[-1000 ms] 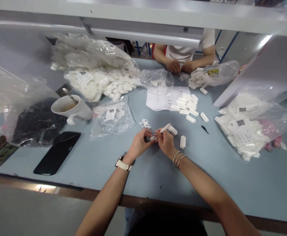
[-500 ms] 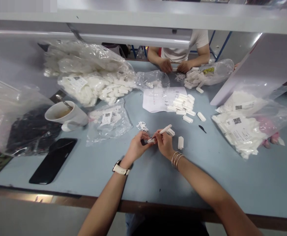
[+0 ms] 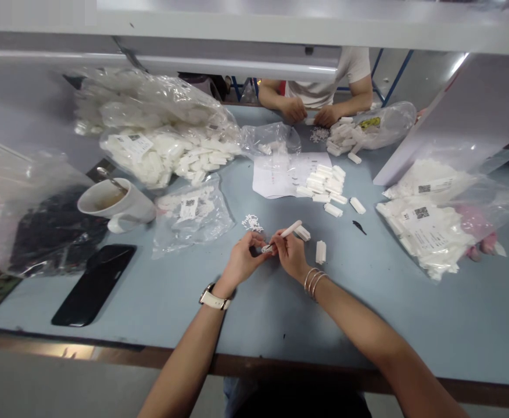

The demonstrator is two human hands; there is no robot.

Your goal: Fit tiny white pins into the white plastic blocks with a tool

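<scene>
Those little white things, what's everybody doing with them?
The person's left hand pinches a small white piece, and the right hand holds a white pen-like tool with its dark tip at that piece. Tiny white bits lie just beyond the left hand, and white blocks are heaped partly on a paper sheet. Across the table, another person's hands are at a white piece too.

The co-worker's hands have moved apart.
</scene>
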